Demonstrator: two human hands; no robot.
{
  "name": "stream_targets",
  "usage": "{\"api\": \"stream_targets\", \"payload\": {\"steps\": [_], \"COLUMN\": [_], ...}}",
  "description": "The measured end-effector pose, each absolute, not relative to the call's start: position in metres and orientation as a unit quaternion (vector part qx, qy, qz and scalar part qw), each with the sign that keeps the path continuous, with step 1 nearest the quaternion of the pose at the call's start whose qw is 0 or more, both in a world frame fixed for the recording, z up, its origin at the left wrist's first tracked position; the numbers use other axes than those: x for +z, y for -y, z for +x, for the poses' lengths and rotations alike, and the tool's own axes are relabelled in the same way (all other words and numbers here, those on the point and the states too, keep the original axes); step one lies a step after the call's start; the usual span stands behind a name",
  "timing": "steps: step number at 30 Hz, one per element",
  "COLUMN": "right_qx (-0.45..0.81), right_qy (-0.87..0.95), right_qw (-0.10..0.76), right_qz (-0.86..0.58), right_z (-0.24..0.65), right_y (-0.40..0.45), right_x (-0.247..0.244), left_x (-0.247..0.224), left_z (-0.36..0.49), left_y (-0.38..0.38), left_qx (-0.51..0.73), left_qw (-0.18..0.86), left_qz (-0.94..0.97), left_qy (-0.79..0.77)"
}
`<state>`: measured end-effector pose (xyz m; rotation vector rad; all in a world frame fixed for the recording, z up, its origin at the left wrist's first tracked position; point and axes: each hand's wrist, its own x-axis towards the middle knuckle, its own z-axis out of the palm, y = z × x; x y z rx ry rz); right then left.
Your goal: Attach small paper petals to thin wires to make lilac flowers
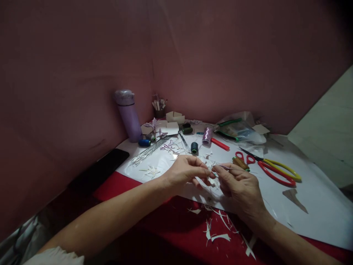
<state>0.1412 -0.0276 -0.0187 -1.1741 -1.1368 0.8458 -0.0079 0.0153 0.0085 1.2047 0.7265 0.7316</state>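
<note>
Over the front of the white sheet [275, 206], my left hand [190, 171] and my right hand [241, 184] meet with their fingertips close together. My left thumb and forefinger are pinched; the tiny item between them is too small to make out. A thin pale purple strand [224, 166] runs along the fingers of my right hand, which is closed in a pinch on it. White paper scraps [213, 182] lie behind and below the fingertips. Just beyond my right hand sits a brown thread spool [241, 163], and a dark teal spool [194, 148] stands past my left.
Red-handled scissors [245, 158] and red-and-yellow-handled pliers [278, 173] lie right. A purple bottle [129, 119], thin wires [149, 150] and a black phone [102, 169] are left. A pink spool [207, 136], green-handled pliers [227, 129] and plastic bag [250, 132] lie behind. Scraps litter the red cloth [176, 228].
</note>
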Motion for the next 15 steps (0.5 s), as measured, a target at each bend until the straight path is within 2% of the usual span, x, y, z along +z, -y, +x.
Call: {"api": "stream_targets", "payload": {"steps": [15], "right_qx": [0.398], "right_qy": [0.461], "right_qw": [0.614], "right_qz": [-0.502], "right_z": [0.137], "right_y": [0.029], "right_x": [-0.02], "left_x": [-0.003], "left_z": [-0.001], "left_y": [-0.002], "left_qx": [0.404], "left_qw": [0.69], "left_qz": [0.488], "left_qy": [-0.35]}}
